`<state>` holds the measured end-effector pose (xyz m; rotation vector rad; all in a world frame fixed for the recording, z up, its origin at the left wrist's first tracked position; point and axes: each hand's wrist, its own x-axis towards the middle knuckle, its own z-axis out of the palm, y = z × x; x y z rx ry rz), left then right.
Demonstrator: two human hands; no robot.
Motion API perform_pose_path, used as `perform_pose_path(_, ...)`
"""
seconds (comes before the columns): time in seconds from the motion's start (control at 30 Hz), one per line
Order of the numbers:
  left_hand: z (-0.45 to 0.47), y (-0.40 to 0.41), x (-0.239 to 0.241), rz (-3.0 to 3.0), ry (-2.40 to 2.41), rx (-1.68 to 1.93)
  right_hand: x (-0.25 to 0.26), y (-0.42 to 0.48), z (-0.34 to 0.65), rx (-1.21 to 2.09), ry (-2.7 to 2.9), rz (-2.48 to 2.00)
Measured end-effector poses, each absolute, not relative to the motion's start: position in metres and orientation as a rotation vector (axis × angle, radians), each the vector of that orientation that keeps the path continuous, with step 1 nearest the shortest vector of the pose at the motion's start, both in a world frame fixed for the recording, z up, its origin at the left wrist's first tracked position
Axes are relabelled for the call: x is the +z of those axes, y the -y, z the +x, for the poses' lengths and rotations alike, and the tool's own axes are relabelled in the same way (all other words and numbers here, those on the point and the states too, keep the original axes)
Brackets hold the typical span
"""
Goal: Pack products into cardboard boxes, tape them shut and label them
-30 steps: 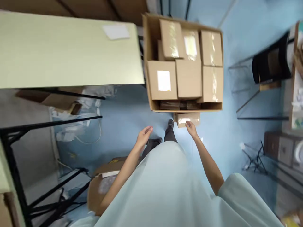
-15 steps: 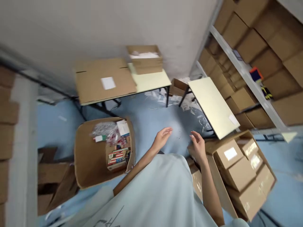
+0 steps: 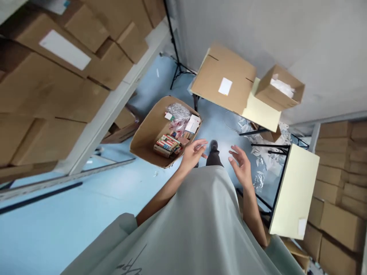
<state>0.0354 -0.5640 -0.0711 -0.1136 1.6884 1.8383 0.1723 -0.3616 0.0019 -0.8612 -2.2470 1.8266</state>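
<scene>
My left hand (image 3: 194, 154) is held out in front of my body with its fingers apart and nothing in it. Close by on its left stands a large open cardboard box (image 3: 143, 139) on the floor. Inside that box lie clear plastic wrap (image 3: 178, 111), a white carton (image 3: 192, 124) and several small packs with a flag pattern (image 3: 166, 143). My right hand (image 3: 240, 164) hovers at the same height, fingers spread, also holding nothing. A gap separates the two hands, and one dark shoe (image 3: 213, 145) shows between them on the floor.
A table (image 3: 265, 107) bears a flat cardboard piece (image 3: 220, 72) and an open box with white filling (image 3: 279, 89). Another pale table (image 3: 295, 191) stands to the right. Shelves of boxes (image 3: 57, 95) line the left; stacked boxes (image 3: 341, 214) are far right. Paper scraps (image 3: 269, 158) litter the floor.
My view has swung left, so the tables and the large box appear further right. Both hands stay raised, empty and apart. The large box is now nearer my left hand.
</scene>
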Motion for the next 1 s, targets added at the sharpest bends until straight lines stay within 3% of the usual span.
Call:
perform_pose_path(0.3, -0.015, 0.547, -0.081, -0.715, -1.807, 1.977, -0.029, 0.331, -0.007, 2.234, 2.789, -0.274)
perform_pose_path(0.57, -0.012, 0.546, -0.067, -1.129, -1.723, 2.016, -0.065, 0.365, -0.087, 2.414, 3.076, 0.138)
perform_pose_path(0.8, -0.021, 0.587, -0.090, -1.358, -1.632, 2.105, -0.079, 0.405, -0.126, 2.237, 3.296, 0.255)
perform_pose_path(1.0, -0.033, 0.612, -0.134, -1.430, -1.496, 2.113, -0.118, 0.421, -0.163, 1.824, 3.513, 0.296)
